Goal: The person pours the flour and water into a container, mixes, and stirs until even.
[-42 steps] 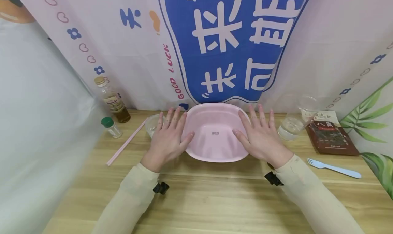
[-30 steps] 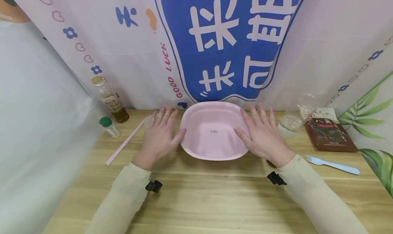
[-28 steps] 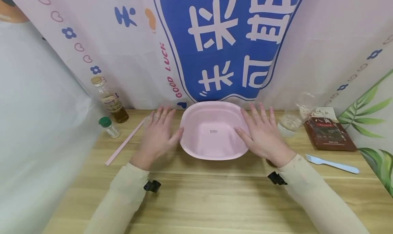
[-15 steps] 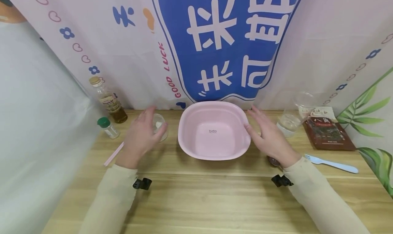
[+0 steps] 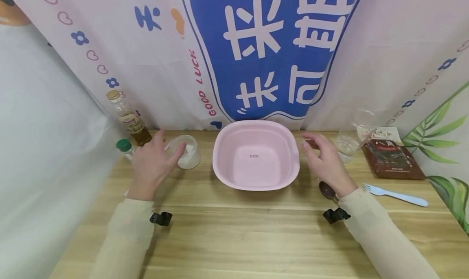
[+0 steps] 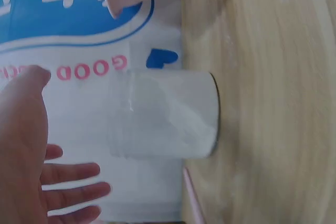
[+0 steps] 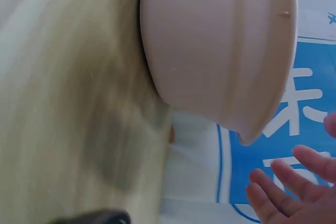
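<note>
The person is sitting at a wooden table (image 5: 234,238) and is keeping both hands above it, one on each side of a pink basin (image 5: 255,155). The basin is standing upright in the middle of the table, close to the printed curtain (image 5: 264,51) behind it.

The left hand (image 5: 154,163) is hovering just beside a small clear cup (image 5: 186,152), which is standing upright on the table to the left of the basin and is holding something white at the bottom. In the left wrist view the fingers (image 6: 73,172) are lying straight and a little spread, and the thumb (image 6: 31,85) is pointing toward the cup (image 6: 165,114); a gap is showing between the hand and the cup, so the hand is not gripping it.

The right hand (image 5: 326,161) is floating to the right of the basin, not touching it. Its fingers (image 7: 286,177) are relaxed, slightly bent and apart from each other, and they are holding nothing.

A brown spoon (image 5: 327,189) is lying partly under the right wrist. Further right, a light blue fork (image 5: 397,196), a dark red packet (image 5: 392,161) and a clear glass (image 5: 346,147) are lying near the edge. On the left, an oil bottle (image 5: 128,118), a small green-capped jar (image 5: 126,147) and a pink stick (image 6: 193,203) are standing or lying near the cup.
</note>
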Action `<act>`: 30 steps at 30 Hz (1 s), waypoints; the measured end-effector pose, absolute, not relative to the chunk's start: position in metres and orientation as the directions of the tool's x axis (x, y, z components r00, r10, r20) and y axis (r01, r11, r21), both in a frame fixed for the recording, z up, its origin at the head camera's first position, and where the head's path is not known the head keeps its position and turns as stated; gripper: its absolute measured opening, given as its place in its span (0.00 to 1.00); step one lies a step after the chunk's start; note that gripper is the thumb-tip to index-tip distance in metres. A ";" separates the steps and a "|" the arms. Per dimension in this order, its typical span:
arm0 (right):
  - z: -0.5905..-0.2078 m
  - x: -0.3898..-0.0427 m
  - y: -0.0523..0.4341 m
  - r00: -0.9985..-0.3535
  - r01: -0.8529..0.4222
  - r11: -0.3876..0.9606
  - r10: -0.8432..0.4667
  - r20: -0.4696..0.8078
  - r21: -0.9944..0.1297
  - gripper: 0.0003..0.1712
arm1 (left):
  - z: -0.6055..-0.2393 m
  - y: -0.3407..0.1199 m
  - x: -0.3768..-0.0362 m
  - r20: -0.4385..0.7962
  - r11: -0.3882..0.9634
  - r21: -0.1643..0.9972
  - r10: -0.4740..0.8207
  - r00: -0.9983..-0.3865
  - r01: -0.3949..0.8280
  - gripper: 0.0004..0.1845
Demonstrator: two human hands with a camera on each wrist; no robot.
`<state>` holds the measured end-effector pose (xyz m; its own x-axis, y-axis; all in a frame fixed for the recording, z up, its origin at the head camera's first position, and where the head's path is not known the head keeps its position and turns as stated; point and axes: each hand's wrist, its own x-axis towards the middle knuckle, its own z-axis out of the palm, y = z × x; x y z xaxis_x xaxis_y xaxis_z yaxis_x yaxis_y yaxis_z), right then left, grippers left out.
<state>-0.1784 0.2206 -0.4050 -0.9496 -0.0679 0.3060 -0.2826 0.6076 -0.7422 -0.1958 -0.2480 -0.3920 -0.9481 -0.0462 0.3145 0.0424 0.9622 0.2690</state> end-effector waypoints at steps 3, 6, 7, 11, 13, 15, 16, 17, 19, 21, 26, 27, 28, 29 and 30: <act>-0.412 -0.182 0.219 -0.969 -0.216 0.506 -0.009 0.245 -0.835 0.24 | -0.396 -0.255 -0.200 0.207 0.941 0.337 -0.062 -0.976 0.011 0.55; -0.418 -0.184 0.216 -0.983 -0.160 0.390 0.020 0.182 -0.907 0.24 | -0.401 -0.260 -0.204 0.110 0.908 0.418 -0.059 -0.992 -0.007 0.58; -0.420 -0.184 0.215 -0.986 -0.147 0.354 0.017 0.164 -0.924 0.24 | -0.404 -0.262 -0.205 0.081 0.895 0.446 -0.053 -0.995 -0.012 0.59; -0.427 -0.185 0.211 -0.991 -0.125 0.306 0.001 0.131 -0.944 0.24 | -0.415 -0.266 -0.210 -0.014 0.815 0.579 0.005 -1.000 -0.004 0.62; -0.428 -0.186 0.210 -0.993 -0.113 0.311 -0.001 0.118 -0.944 0.23 | -0.420 -0.268 -0.212 -0.044 0.777 0.629 0.045 -0.998 0.007 0.64; -0.430 -0.187 0.209 -0.995 -0.097 0.302 0.001 0.102 -0.948 0.23 | -0.425 -0.270 -0.215 -0.068 0.748 0.664 0.080 -0.994 0.014 0.65; -0.431 -0.188 0.209 -0.996 -0.090 0.299 0.002 0.095 -0.950 0.23 | -0.428 -0.270 -0.216 -0.075 0.738 0.674 0.092 -0.993 0.017 0.66; -0.432 -0.188 0.208 -0.996 -0.081 0.291 0.005 0.086 -0.953 0.23 | -0.429 -0.271 -0.218 -0.080 0.732 0.681 0.100 -0.992 0.019 0.66; -0.434 -0.189 0.208 -0.997 -0.066 0.273 0.008 0.071 -0.960 0.23 | -0.432 -0.271 -0.221 -0.094 0.712 0.702 0.110 -0.990 0.013 0.66; -0.436 -0.189 0.208 -0.998 -0.057 0.261 0.014 0.062 -0.964 0.24 | -0.435 -0.272 -0.224 -0.100 0.685 0.728 0.118 -0.988 0.009 0.65; -0.439 -0.190 0.206 -0.998 -0.048 0.221 0.022 0.055 -0.974 0.23 | -0.439 -0.272 -0.232 -0.129 0.631 0.775 0.132 -0.983 -0.017 0.64; -0.440 -0.190 0.206 -0.998 -0.049 0.212 0.022 0.055 -0.976 0.23 | -0.439 -0.272 -0.234 -0.138 0.628 0.778 0.131 -0.982 -0.025 0.64; -0.440 -0.190 0.206 -0.998 -0.049 0.203 0.021 0.054 -0.978 0.23 | -0.440 -0.272 -0.236 -0.147 0.624 0.781 0.131 -0.980 -0.034 0.65; -0.440 -0.190 0.206 -0.998 -0.047 0.193 0.019 0.052 -0.980 0.23 | -0.441 -0.273 -0.237 -0.157 0.621 0.782 0.129 -0.979 -0.044 0.65; -0.440 -0.190 0.205 -0.999 -0.044 0.183 0.017 0.048 -0.982 0.23 | -0.441 -0.273 -0.238 -0.165 0.620 0.783 0.128 -0.978 -0.051 0.65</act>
<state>-0.1905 0.2053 -0.4405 -0.9987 0.0171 0.0478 -0.0439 0.1825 -0.9822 -0.2384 -0.2732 -0.4413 -0.9779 0.1282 -0.1651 -0.0509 0.6201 0.7829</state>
